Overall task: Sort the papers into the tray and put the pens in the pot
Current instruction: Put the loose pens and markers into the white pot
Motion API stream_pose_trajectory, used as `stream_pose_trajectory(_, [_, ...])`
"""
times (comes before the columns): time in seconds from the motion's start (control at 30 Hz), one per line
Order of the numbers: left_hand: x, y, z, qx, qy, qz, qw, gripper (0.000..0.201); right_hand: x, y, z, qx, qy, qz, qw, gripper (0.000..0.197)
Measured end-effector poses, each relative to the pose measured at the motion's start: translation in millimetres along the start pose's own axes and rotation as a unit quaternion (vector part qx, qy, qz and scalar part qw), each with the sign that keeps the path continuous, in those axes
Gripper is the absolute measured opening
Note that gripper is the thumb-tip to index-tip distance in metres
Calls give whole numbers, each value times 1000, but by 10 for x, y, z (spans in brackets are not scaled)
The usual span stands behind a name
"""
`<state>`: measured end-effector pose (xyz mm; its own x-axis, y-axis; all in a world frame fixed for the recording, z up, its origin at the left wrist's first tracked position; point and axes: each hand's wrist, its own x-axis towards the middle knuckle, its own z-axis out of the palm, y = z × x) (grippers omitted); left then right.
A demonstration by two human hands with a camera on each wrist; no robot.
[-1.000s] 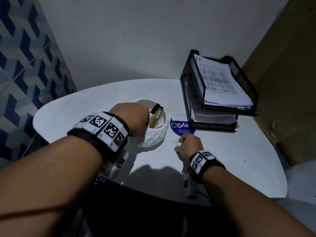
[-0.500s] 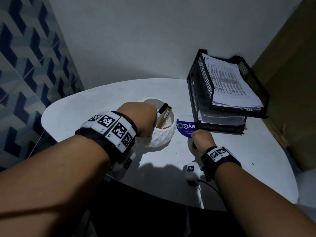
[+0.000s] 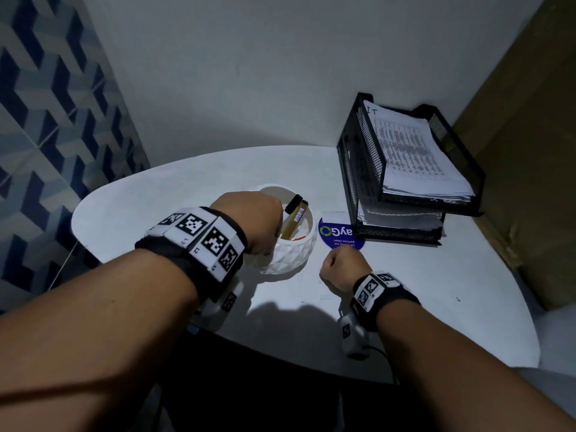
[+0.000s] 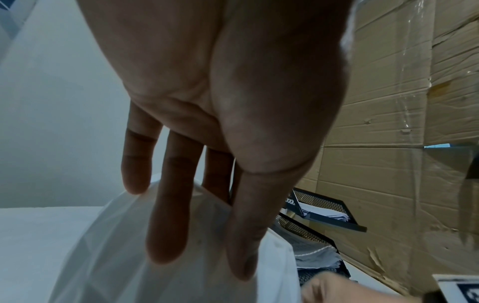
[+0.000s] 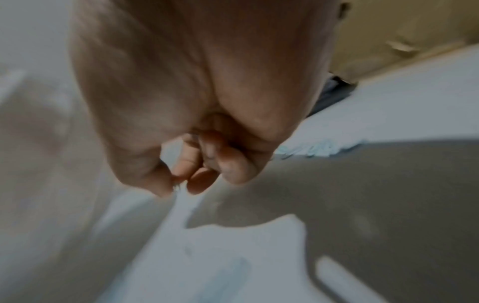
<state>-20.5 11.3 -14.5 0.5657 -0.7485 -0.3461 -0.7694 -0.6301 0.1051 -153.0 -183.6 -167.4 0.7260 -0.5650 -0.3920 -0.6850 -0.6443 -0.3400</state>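
Observation:
A white faceted pot [image 3: 290, 257] stands mid-table with a gold pen [image 3: 294, 218], black-capped, leaning inside. My left hand [image 3: 249, 219] lies against the pot's left side. In the left wrist view its fingers [image 4: 166, 235] are straight on the pot's wall [image 4: 116, 256]. My right hand [image 3: 339, 266] hovers low over the table just right of the pot, fingers curled. The blurred right wrist view shows the thumb and forefinger [image 5: 181, 188] pinching a tiny shiny thing, seemingly a paper clip. The black mesh tray [image 3: 352, 169] at the back right holds stacked papers [image 3: 414, 151] on both levels.
A round blue sticker [image 3: 339, 235] lies between pot and tray. Faint clip outlines [image 3: 325, 297] mark the white table [image 3: 187, 182] near my right hand. A cardboard box [image 3: 514, 151] stands at the right, a blue patterned wall at the left.
My right hand reached up to the sticker's edge, then drew back a little with its fingers curled. The left hand stayed on the pot.

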Motion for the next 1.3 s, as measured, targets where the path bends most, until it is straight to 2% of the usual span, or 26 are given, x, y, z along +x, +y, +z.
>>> stream_pose_trajectory(0.07, [-10,6,0,1,-3,3,1000,19,-73,-36,-90,128,11,27,991,8])
stream_pose_trajectory(0.1, [-11,11,-2,1,-4,5,1000,19,-108,-74,-175,247,42,45,967,9])
stream_pose_trajectory(0.13, [-12,9,3,1,-6,7,1000,19,-159,-158,-294,369,74,55,925,11])
stream_pose_trajectory(0.17, [-6,16,2,0,-7,9,1000,18,-184,-263,-448,455,99,45,884,14])
stream_pose_trajectory(0.2, [-4,19,3,0,-6,11,1000,17,-200,-408,-609,488,111,17,865,17])
stream_pose_trajectory(0.23, [-3,29,0,0,-3,15,1000,17,-223,-564,-752,488,118,-17,865,20])
stream_pose_trajectory(0.3, [-1,62,-13,0,4,22,1000,18,-333,-888,-948,443,130,-94,882,28])
stream_pose_trajectory(0.37, [-18,103,-29,0,8,27,1000,19,-489,-1147,-997,383,121,-170,900,34])
stream_pose_trajectory(0.43, [-44,120,-46,7,13,30,999,22,-591,-1272,-932,339,101,-217,910,34])
stream_pose_trajectory(0.5, [-70,87,-54,8,16,25,1000,24,-578,-1265,-864,382,130,-224,887,32])
stream_pose_trajectory(0.57, [-84,19,-56,1,22,15,1000,25,-469,-1146,-837,455,196,-183,849,25])
stream_pose_trajectory(0.6, [-89,-21,-60,1,26,10,1000,25,-399,-1041,-809,464,219,-151,845,23])
stream_pose_trajectory(0.63, [-96,-56,-68,3,28,4,1000,25,-340,-911,-773,447,222,-116,859,25])
stream_pose_trajectory(0.67, [-102,-86,-79,5,27,-1,1000,24,-291,-756,-699,406,198,-83,888,27])
stream_pose_trajectory(0.73, [-106,-136,-104,7,18,-10,1000,23,-258,-443,-508,277,86,-43,956,26])
stream_pose_trajectory(0.8, [-111,-167,-128,6,14,-14,1000,20,-297,-199,-283,128,-40,-32,990,16])
stream_pose_trajectory(0.87, [-109,-159,-151,5,19,-12,1000,19,-374,-84,-135,23,-96,-31,995,17])
stream_pose_trajectory(0.97, [-101,-82,-160,4,19,3,1000,19,-432,-90,-42,-43,-80,-55,994,29])
stream_pose_trajectory(1.1, [-92,27,-122,13,13,11,1000,22,-490,-180,22,-108,-54,-78,990,31])
stream_pose_trajectory(1.23, [-108,39,-87,21,2,8,1000,20,-522,-97,83,-107,-35,-56,992,25])
stream_pose_trajectory(1.3, [-111,10,-82,23,7,6,1000,20,-525,-61,114,-50,-13,-21,998,21])
